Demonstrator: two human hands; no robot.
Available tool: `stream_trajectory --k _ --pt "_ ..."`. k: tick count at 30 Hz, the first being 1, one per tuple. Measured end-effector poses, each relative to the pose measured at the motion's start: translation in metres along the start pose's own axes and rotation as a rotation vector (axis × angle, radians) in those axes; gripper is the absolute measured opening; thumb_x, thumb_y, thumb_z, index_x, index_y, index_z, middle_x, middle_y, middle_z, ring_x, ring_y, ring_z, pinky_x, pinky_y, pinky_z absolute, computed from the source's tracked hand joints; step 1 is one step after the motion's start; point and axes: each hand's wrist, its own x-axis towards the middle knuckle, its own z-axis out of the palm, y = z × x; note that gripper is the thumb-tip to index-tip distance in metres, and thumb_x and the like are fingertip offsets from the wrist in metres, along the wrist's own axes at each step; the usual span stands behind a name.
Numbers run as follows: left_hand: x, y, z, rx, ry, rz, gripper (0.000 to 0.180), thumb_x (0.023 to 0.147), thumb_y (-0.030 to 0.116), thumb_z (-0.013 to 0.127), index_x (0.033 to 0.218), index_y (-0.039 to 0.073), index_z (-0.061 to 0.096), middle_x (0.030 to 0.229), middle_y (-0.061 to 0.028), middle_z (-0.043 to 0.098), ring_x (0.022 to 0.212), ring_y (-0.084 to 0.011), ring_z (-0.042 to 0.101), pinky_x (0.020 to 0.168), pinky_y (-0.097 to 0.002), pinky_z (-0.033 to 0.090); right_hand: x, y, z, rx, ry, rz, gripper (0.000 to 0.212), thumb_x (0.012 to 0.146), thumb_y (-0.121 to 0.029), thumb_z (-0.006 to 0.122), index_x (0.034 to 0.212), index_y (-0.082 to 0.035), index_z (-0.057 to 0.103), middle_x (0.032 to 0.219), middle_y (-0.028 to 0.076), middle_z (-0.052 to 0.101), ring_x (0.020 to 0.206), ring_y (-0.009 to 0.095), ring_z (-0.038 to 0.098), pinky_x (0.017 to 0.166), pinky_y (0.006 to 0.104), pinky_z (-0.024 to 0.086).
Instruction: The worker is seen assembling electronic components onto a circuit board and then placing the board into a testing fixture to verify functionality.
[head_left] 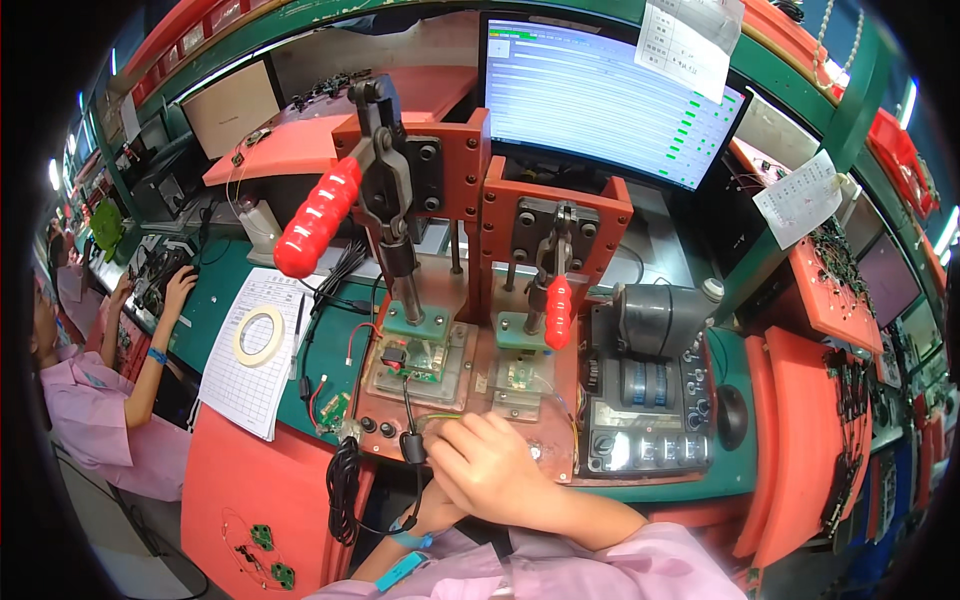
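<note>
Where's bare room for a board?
Bare: the left foam sheet, between the paper sheets and small green boards; the right foam sheet, left of its black cables. Crowded: toggle-clamp fixture, with left hand and right hand at its front.

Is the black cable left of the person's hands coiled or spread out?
Mostly coiled: the cable is gathered in loops, though a single strand runs off towards the left hand.

Green benchtop (212,300): papers (240,390), red clamp fixture (487,260), grey device (650,385), black mouse (732,417).
</note>
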Motion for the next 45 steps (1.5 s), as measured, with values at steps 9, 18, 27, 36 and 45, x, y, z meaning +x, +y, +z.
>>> stream_trajectory --k 9,18,27,36,45 --pt "0.004 0.002 -0.003 -0.002 -0.042 -0.031 0.018 0.087 0.006 0.059 0.1 -0.004 0.066 0.089 -0.0108 0.07 0.078 -0.019 0.064 0.073 -0.0264 0.051 0.002 0.001 -0.022 0.056 0.054 0.068 0.024 0.076 -0.009 0.064 0.1 -0.005 0.063 0.101 0.007 0.06 0.081 0.021 0.052 0.074 0.0311 0.04" --pt "0.009 0.032 -0.012 0.018 -0.313 -0.262 0.015 0.09 0.006 0.058 0.093 -0.004 0.069 0.077 -0.0061 0.07 0.07 -0.0115 0.062 0.068 -0.0197 0.049 -0.006 0.012 -0.035 0.036 0.038 0.099 0.018 0.076 -0.008 0.064 0.094 -0.006 0.064 0.097 0.005 0.06 0.08 0.021 0.052 0.074 0.0304 0.04" --pt "0.005 0.016 -0.01 -0.102 -0.305 -0.272 0.015 0.091 0.007 0.058 0.089 -0.003 0.069 0.073 -0.0052 0.069 0.068 -0.0111 0.061 0.067 -0.0193 0.049 -0.018 0.016 -0.043 -0.038 -0.164 0.136 0.015 0.076 -0.009 0.063 0.09 -0.007 0.062 0.093 0.005 0.059 0.08 0.02 0.052 0.08 0.0318 0.041" --pt "-0.002 -0.033 -0.01 0.096 -0.221 0.004 0.029 0.086 0.001 0.057 0.115 -0.001 0.059 0.103 -0.0121 0.067 0.082 -0.0175 0.062 0.07 -0.0248 0.051 -0.01 -0.003 -0.016 -0.127 -0.043 -0.028 0.022 0.076 -0.012 0.057 0.095 -0.002 0.06 0.098 0.011 0.057 0.086 0.023 0.051 0.091 0.0389 0.04" --pt "-0.029 -0.141 -0.008 0.625 -0.082 0.159 0.043 0.083 0.006 0.061 0.124 0.002 0.053 0.116 -0.0146 0.061 0.086 -0.0205 0.061 0.07 -0.0287 0.051 -0.004 -0.007 -0.01 -0.082 -0.068 -0.043 0.027 0.074 -0.013 0.061 0.099 -0.002 0.06 0.103 0.009 0.059 0.087 0.021 0.053 0.091 0.0399 0.04"
